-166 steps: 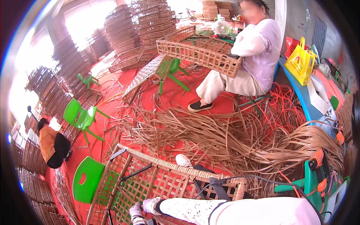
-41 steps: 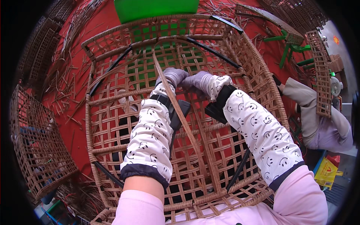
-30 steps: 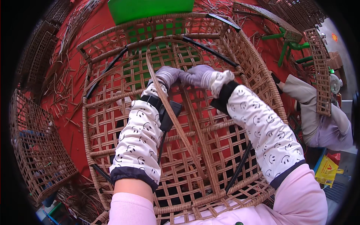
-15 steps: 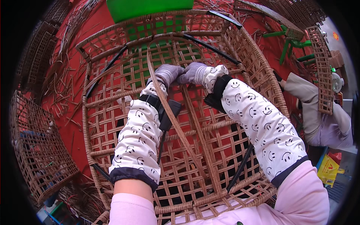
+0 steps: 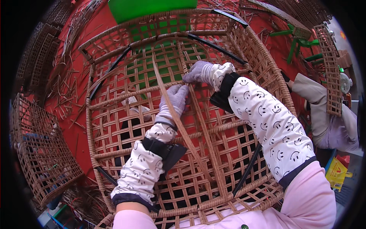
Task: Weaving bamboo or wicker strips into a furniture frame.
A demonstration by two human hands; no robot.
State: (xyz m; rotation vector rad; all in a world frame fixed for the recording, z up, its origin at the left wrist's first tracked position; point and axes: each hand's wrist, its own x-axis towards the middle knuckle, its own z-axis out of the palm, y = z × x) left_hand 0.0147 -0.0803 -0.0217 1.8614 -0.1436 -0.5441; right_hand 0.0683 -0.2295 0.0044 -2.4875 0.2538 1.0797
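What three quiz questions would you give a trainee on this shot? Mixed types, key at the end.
1. Multiple choice. What colour is the floor beneath the woven frame?
A) blue
B) red
C) grey

2. True or false? The left grip is nearer the person's body than the right grip.

3. Fill in the side. In this view, the long brown strip passes across the ____ grip.

Key: 1 B; 2 true; 3 left.
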